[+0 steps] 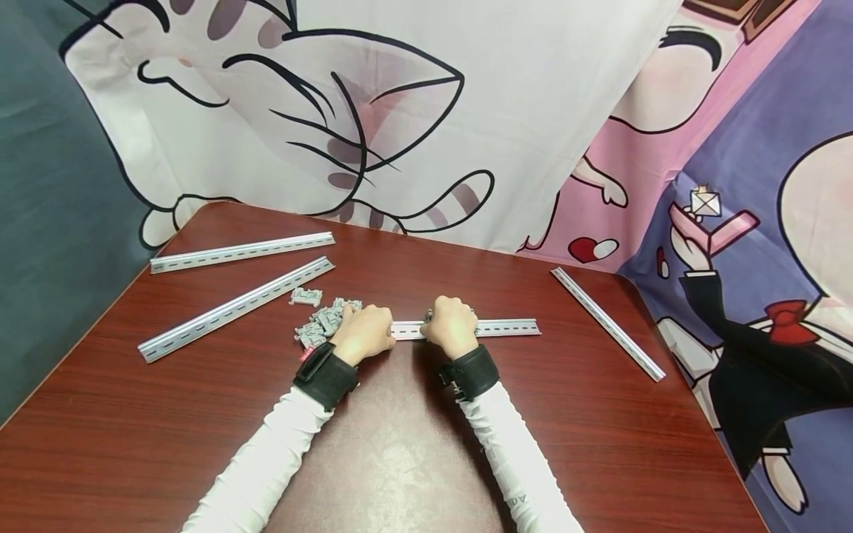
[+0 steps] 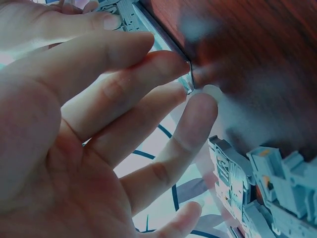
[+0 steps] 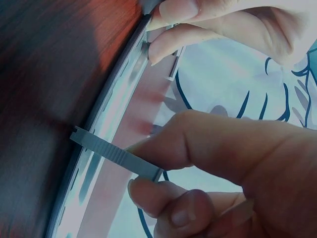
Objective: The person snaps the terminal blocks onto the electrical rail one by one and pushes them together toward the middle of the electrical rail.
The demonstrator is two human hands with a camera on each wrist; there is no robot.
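White sleeves (image 1: 266, 459): nearest the camera, reaching in from the near side of the middle rail, with black wristbands (image 1: 473, 374) at their ends.
Left hand (image 1: 365, 333): at the left end of the middle rail, thumb and fingers bent around that end – it has hold of the rail, the other fingers loosely spread.
Right hand (image 1: 451, 327): over the middle rail, thumb and forefinger closed in a pinch on one grey module.
Grey module (image 3: 114, 153): slim, ribbed along its edge, held crosswise over the middle rail – whether it touches the metal I cannot tell.
Middle rail (image 1: 509, 327): slotted metal strip, its right part running out past the right hand.
Loose modules (image 1: 326, 320): heaped just beyond the left end of the middle rail, one lone module (image 1: 306, 297) beside the heap.
Left-side rails (image 1: 236, 309): two, slanting, left of the middle rail and farther back.
Right-side rail (image 1: 609, 326): well apart, right of the middle rail, lying diagonally.
Bench (image 1: 400, 444): reddish-brown wood under the middle rail.
Printed cloth (image 1: 533, 89): behind the middle rail, showing a cartoon cat.
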